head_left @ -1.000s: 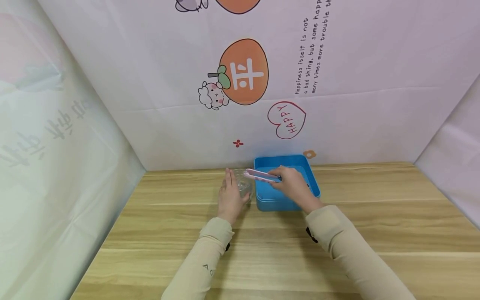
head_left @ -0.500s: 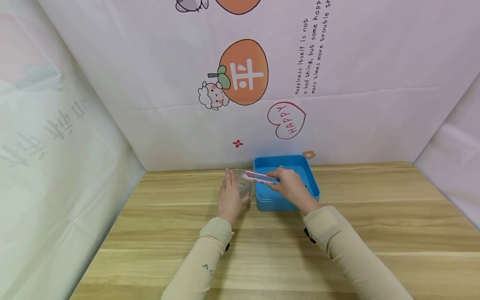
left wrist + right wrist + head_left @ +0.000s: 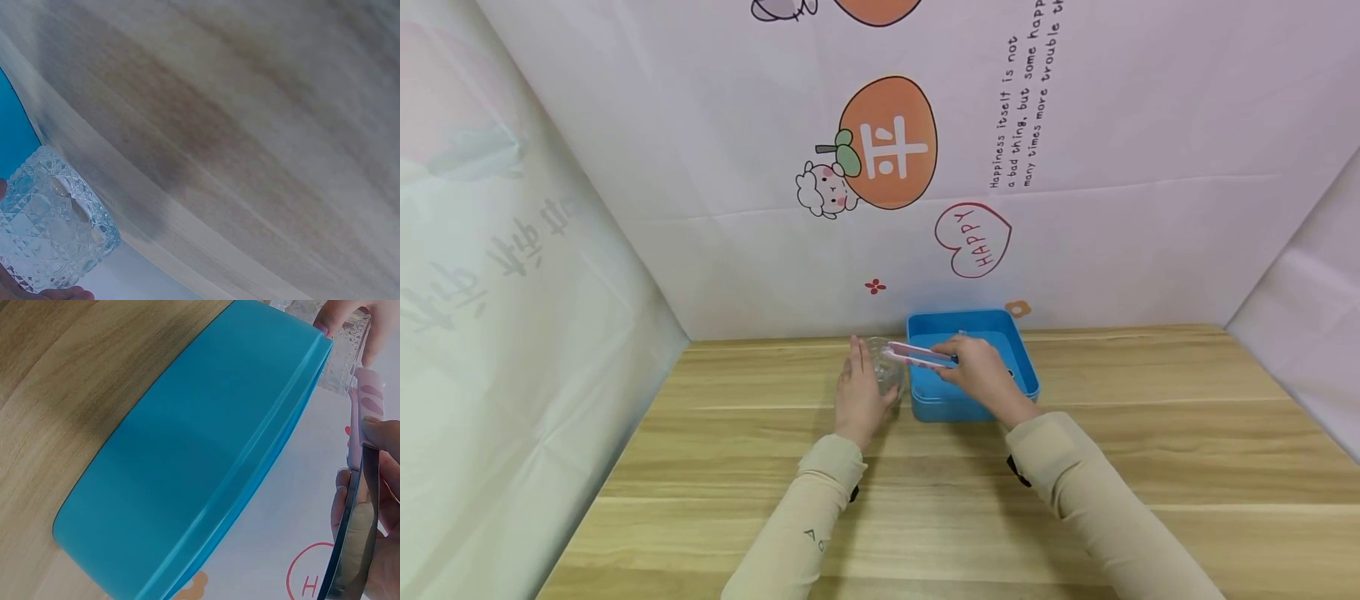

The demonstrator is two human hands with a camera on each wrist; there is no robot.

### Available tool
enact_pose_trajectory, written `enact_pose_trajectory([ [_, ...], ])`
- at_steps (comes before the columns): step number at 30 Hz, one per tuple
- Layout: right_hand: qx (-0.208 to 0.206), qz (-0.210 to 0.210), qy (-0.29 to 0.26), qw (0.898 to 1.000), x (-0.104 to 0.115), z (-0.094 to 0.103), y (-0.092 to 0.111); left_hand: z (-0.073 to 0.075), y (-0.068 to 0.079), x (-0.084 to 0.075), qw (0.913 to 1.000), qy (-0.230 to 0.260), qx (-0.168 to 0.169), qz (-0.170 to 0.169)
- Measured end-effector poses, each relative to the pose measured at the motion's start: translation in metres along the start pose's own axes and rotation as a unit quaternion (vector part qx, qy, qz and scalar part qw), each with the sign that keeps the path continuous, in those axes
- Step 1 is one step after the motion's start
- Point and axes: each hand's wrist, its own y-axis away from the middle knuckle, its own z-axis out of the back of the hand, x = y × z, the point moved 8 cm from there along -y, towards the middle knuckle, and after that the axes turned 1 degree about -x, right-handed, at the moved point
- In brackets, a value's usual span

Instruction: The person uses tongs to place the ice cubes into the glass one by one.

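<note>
My left hand (image 3: 859, 396) holds a clear cut-glass cup (image 3: 887, 377) between thumb and fingers at the back of the table. The left wrist view shows the cup's diamond-patterned glass (image 3: 53, 219) with fingertips at its sides. My right hand (image 3: 987, 372) grips metal tongs (image 3: 362, 512) with pink-patterned ends. Those pink tips (image 3: 895, 350) overlap the cup's mouth in the head view. What they pinch, if anything, I cannot tell. Beneath the right hand stands an open blue box (image 3: 955, 410), just right of the cup.
The wooden table (image 3: 925, 517) reaches forward to a white printed cloth (image 3: 760, 275) hanging right behind the box and cup. More white cloth hangs along the left side (image 3: 512, 333) and the right side (image 3: 1322, 292).
My right hand and the tongs have shifted slightly left, bringing the pink tips further over the cup's mouth. The left hand, cup and box have stayed in place.
</note>
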Motion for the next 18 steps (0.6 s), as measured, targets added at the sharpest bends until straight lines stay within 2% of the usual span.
enact_pose_trajectory([
  [10, 0.000, -0.008, -0.006, 1.000, -0.001, -0.001, -0.001, -0.003, -0.001, 0.002, 0.9999, 0.010, 0.007, 0.004],
  [18, -0.017, -0.026, -0.024, 0.999, -0.010, 0.013, -0.002, -0.001, 0.000, 0.001, 1.0000, 0.008, 0.005, -0.001],
])
